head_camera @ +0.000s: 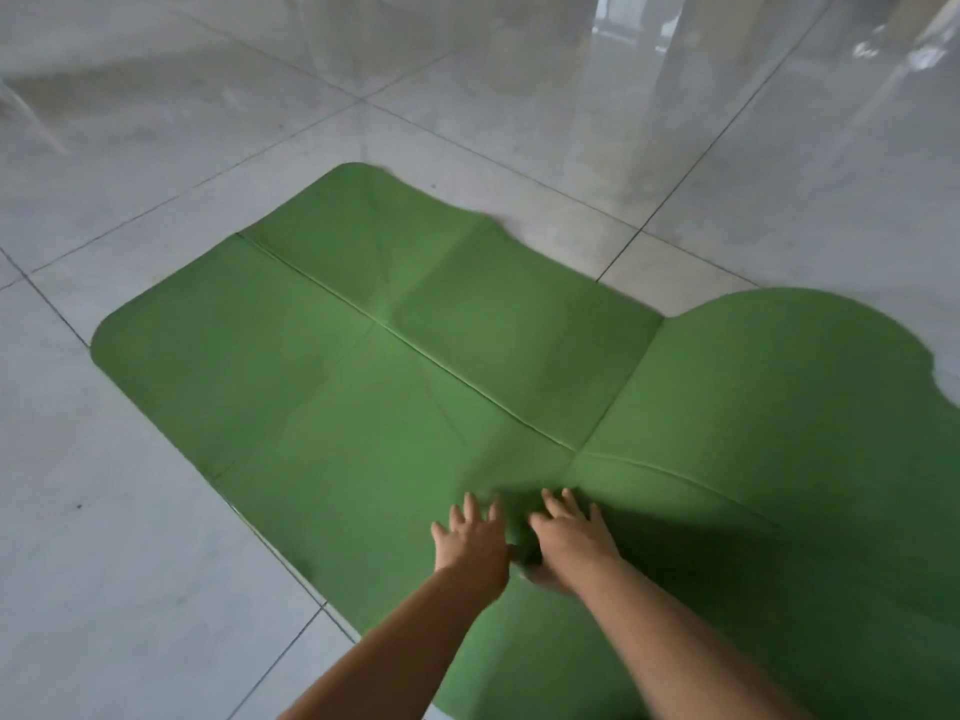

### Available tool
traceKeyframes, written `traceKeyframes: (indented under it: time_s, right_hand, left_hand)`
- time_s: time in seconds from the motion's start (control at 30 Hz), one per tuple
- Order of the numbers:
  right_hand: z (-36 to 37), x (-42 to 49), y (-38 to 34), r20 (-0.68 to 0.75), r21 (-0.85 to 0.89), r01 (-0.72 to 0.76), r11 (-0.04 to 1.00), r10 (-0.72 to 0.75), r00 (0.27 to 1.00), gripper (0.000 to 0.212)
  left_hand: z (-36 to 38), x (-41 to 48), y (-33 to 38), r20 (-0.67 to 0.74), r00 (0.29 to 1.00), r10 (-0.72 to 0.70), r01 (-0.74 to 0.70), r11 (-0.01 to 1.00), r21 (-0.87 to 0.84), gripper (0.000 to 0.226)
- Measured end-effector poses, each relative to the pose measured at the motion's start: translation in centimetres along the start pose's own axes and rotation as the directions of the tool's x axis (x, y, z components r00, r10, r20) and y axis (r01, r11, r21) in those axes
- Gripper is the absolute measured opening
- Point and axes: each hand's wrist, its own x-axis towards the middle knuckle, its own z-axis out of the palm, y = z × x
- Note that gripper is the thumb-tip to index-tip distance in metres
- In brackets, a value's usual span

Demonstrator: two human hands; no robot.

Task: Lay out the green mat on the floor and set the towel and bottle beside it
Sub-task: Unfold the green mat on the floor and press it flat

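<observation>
While the mat (363,381) lay spread on the floor (130,563), I saw it green, crossed by fold creases, its far edge wavy. The left hand (470,545) and right hand (571,537) pressed flat on its near part, side by side, fingers straight and apart.

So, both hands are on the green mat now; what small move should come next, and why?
Probably sweep both hands toward the right, pressing the green mat flat. The left hand and right hand rest with spread fingers on it, near where its fold creases cross. Its right part seems to bulge and the far edge is wavy, so it does not lie flat yet.
</observation>
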Motion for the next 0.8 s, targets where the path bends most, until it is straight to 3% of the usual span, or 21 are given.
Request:
traceKeyframes:
  time_s: [0.1, 0.23, 0.4, 0.47, 0.6, 0.67, 0.8]
  right_hand:
    - [-0.6, -1.1, 2.9, -0.069, -0.004, -0.045, 0.999, 0.045, 0.997, 0.066]
    - [0.8, -4.5, 6.9, -0.204, 0.057, -0.049, 0.997, 0.06, 0.977, 0.06]
    - [5.1, -10.8, 11.6, -0.315, 0.189, -0.119, 0.975, 0.175, 0.933, 0.062]
    - [8.2, -13.8, 13.8, -0.27, 0.265, -0.228, 0.937, 0.299, 0.915, 0.064]
    - [14.9, -19.4, 18.4, -0.048, 0.481, -0.473, 0.738, 0.561, 0.826, 0.06]
    - [17.9, -22.0, 20.0, 0.049, 0.6, -0.55, 0.581, 0.66, 0.75, 0.053]
    - [22.9, -25.2, 21.5, 0.164, 0.771, -0.554, 0.315, 0.742, 0.65, 0.047]
  left_hand:
    - [0.3, -0.6, 4.3, -0.075, 0.976, 0.206, -0.211, 0.976, -0.059, 0.07]
    - [0.9, -2.1, 8.1, -0.093, 0.948, 0.306, -0.314, 0.946, -0.086, 0.064]
    - [3.7, -5.0, 12.5, -0.058, 0.961, 0.269, -0.25, 0.942, 0.225, 0.078]
    - [5.3, -6.2, 13.7, -0.055, 0.935, 0.35, -0.308, 0.879, 0.364, 0.086]
    - [8.7, -8.3, 16.0, 0.126, 0.828, 0.546, -0.504, 0.627, 0.594, 0.077]
    - [10.1, -9.2, 17.4, 0.223, 0.806, 0.548, -0.543, 0.535, 0.647, 0.08]
    - [11.8, -10.2, 19.5, 0.314, 0.817, 0.484, -0.546, 0.472, 0.693, 0.091]
